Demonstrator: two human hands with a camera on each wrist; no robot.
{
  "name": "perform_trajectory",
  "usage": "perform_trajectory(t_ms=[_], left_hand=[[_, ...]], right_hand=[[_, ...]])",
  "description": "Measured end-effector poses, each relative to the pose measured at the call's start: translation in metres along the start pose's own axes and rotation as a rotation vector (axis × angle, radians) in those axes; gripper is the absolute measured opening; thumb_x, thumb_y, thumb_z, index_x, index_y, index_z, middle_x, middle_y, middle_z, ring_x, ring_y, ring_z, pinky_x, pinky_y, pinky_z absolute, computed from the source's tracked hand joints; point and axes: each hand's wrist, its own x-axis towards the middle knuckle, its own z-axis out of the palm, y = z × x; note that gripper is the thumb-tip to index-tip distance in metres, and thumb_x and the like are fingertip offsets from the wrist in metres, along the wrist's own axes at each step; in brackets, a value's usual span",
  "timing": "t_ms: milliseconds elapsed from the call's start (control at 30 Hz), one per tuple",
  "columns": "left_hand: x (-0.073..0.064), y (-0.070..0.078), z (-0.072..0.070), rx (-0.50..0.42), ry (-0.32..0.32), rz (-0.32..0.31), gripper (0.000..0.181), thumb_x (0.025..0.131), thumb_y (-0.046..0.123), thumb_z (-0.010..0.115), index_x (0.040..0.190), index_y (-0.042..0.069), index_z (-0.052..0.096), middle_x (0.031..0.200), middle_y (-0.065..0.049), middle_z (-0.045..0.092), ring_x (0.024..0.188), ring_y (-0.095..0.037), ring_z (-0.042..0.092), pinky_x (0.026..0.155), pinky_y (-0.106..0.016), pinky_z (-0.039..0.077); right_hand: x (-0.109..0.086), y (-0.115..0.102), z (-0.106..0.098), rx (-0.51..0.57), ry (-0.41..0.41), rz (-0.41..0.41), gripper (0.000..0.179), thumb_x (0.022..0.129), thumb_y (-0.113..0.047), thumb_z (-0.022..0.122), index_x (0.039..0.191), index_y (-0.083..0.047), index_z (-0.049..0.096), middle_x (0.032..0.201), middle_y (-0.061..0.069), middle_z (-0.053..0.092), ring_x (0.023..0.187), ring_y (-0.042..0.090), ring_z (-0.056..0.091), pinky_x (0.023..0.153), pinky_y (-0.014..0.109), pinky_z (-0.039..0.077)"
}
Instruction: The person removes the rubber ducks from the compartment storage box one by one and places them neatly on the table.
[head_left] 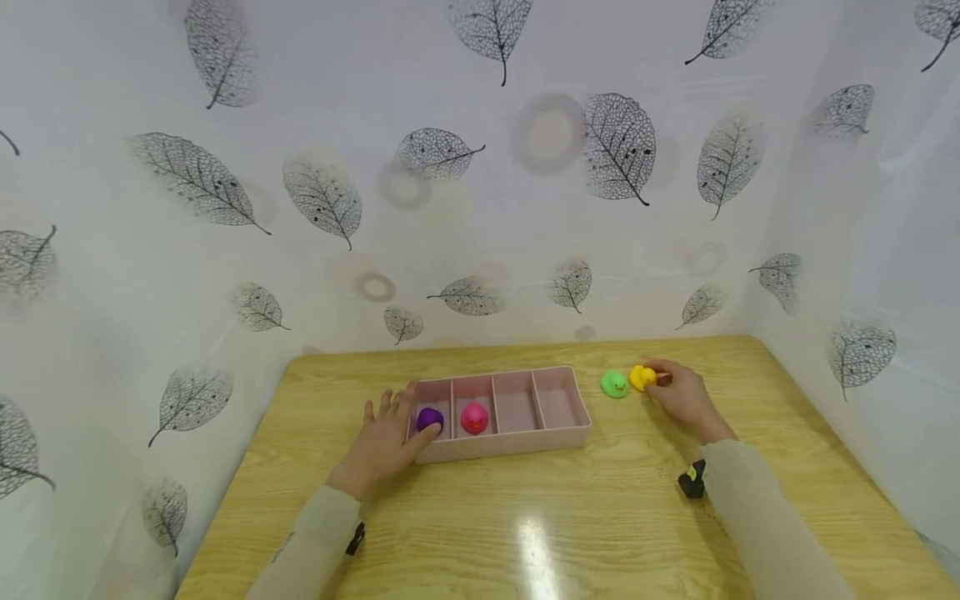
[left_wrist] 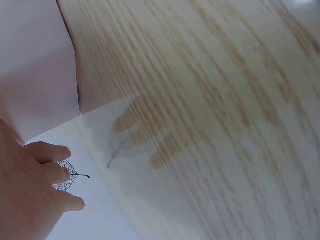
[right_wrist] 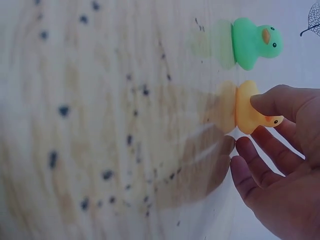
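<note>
A long pink tray [head_left: 502, 446] with several compartments in a row lies on the table. In its leftmost compartment is a purple toy [head_left: 429, 419], partly covered by the left thumb; a pink rubber duck [head_left: 474, 418] sits in the compartment beside it. My left hand [head_left: 386, 442] rests on the tray's left end, fingers spread and fairly straight. To the right of the tray, my right hand [head_left: 682, 396] pinches a yellow rubber duck [right_wrist: 245, 107] between thumb and fingers, its base at the tabletop. Just left of it stands a green rubber duck [head_left: 615, 384].
The wooden table [head_left: 465, 517] has a glossy surface with a bright reflection near the front. Behind it and at the sides hangs a pale curtain [head_left: 495, 233] printed with dark leaves. Dark specks dot the tabletop near the right wrist.
</note>
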Motion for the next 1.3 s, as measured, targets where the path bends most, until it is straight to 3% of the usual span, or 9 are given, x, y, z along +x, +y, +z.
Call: perform_trajectory(t_ms=[400, 667, 767, 967, 1300], left_hand=[[0.000, 0.003, -0.002, 0.006, -0.005, -0.009, 0.095, 0.105, 0.064, 0.046, 0.170, 0.007, 0.008, 0.168, -0.023, 0.034, 0.159, -0.053, 0.016, 0.125, -0.078, 0.004], [-0.001, 0.003, -0.001, 0.009, -0.004, -0.003, 0.095, 0.105, 0.064, 0.046, 0.170, 0.006, 0.010, 0.168, -0.025, 0.034, 0.159, -0.055, 0.018, 0.125, -0.078, 0.005], [-0.001, 0.002, -0.001, 0.006, -0.004, -0.002, 0.095, 0.105, 0.064, 0.046, 0.170, 0.007, 0.009, 0.169, -0.025, 0.032, 0.159, -0.055, 0.017, 0.125, -0.078, 0.005], [-0.001, 0.003, -0.002, 0.007, -0.007, -0.007, 0.095, 0.105, 0.065, 0.047, 0.170, 0.008, 0.008, 0.170, -0.024, 0.031, 0.159, -0.054, 0.017, 0.125, -0.077, 0.004], [-0.001, 0.005, -0.003, 0.010, -0.010, -0.007, 0.095, 0.105, 0.064, 0.047, 0.170, 0.006, 0.009, 0.169, -0.026, 0.033, 0.159, -0.054, 0.018, 0.125, -0.078, 0.005]], right_hand=[[-0.003, -0.002, -0.001, -0.009, -0.034, -0.017, 0.052, 0.098, -0.008, 0.067, 0.145, 0.008, 0.054, 0.144, 0.036, 0.056, 0.120, 0.049, 0.063, 0.097, 0.056, 0.057], [-0.004, -0.010, -0.007, 0.001, -0.051, -0.011, 0.074, 0.098, -0.014, 0.072, 0.161, 0.000, 0.036, 0.160, 0.039, 0.033, 0.132, 0.055, 0.050, 0.099, 0.065, 0.053], [-0.004, -0.021, -0.010, -0.006, -0.009, -0.045, 0.075, 0.099, -0.016, 0.072, 0.163, -0.003, 0.034, 0.163, 0.036, 0.030, 0.136, 0.056, 0.045, 0.100, 0.070, 0.050], [-0.007, -0.055, -0.012, -0.009, 0.064, -0.190, 0.068, 0.099, -0.018, 0.073, 0.158, -0.002, 0.042, 0.158, 0.033, 0.041, 0.130, 0.053, 0.051, 0.098, 0.071, 0.049], [-0.012, -0.101, 0.005, 0.084, 0.005, -0.279, 0.059, 0.100, -0.025, 0.074, 0.153, -0.009, 0.053, 0.152, 0.021, 0.055, 0.129, 0.043, 0.058, 0.099, 0.062, 0.052]])
